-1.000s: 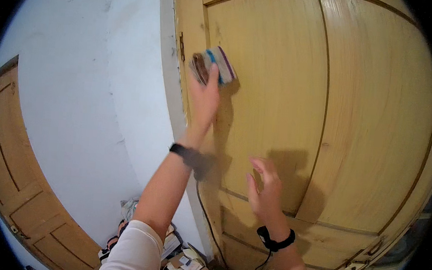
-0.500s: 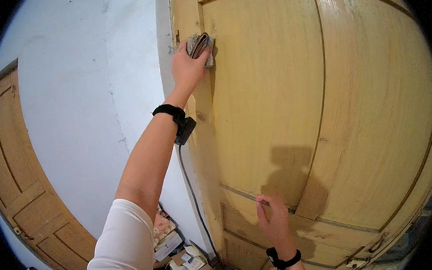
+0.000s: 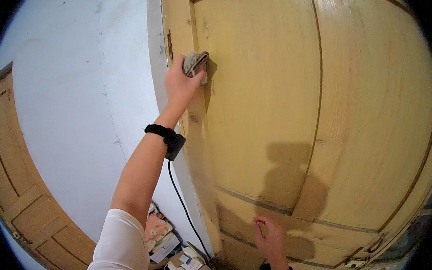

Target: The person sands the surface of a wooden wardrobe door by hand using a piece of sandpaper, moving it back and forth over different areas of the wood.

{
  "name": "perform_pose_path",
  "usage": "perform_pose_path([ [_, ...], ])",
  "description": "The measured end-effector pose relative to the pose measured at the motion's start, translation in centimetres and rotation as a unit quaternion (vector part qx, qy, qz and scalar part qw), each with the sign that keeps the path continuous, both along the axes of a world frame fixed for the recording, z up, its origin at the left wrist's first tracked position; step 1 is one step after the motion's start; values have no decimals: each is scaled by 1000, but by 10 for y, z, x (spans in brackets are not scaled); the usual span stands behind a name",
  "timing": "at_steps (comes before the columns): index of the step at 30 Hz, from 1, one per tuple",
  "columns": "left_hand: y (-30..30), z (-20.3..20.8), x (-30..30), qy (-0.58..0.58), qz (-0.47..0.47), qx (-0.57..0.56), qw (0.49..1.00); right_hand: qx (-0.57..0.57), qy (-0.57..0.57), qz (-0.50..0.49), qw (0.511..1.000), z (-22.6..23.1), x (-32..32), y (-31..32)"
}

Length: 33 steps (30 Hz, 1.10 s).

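A folded grey cloth [image 3: 195,66] is gripped in my left hand [image 3: 181,91], its fingers wrapped around the bundle. The cloth rests against the left upright of a yellowish wooden door [image 3: 262,103], beside the edge of a tall panel and close to a metal hinge [image 3: 169,44]. Lower down, my right hand [image 3: 271,240] hangs in front of the door's lower crosspiece. Its fingers curl loosely, a gap shows between thumb and forefinger, and I see nothing held there. Black straps with cables circle both wrists.
A white wall [image 3: 76,77] adjoins the door frame on the left, with another wooden door [image 3: 29,193] beyond it. Papers and boxes [image 3: 188,264] are piled at the wall's foot. A black cable [image 3: 184,202] trails down from my left wrist. A latch [image 3: 354,263] sits low right.
My left hand has slid down the door's upright with the cloth, uncovering more of the hinge. My right hand is slightly lower. The view has shifted a little.
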<state>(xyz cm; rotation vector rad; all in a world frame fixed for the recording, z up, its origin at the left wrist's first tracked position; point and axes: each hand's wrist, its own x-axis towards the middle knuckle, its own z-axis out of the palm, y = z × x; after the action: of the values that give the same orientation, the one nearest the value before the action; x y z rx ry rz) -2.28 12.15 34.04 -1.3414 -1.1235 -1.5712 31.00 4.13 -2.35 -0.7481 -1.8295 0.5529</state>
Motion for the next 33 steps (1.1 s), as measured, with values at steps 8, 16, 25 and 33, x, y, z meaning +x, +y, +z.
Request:
perform_pose_path([
  [8,2,16,13,-5,35,-12,999,-4,0,-21,1000,-20,6,1],
  [16,1,-38,5,7,16,-60,998,-45,-17,-2,999,-19,3,-8],
  [25,-7,-89,3,-12,-44,-101,994,-152,-13,90,984,-28,6,-11],
  [33,-10,-62,12,1,-49,-67,997,-134,-142,240,951,-58,20,-6],
])
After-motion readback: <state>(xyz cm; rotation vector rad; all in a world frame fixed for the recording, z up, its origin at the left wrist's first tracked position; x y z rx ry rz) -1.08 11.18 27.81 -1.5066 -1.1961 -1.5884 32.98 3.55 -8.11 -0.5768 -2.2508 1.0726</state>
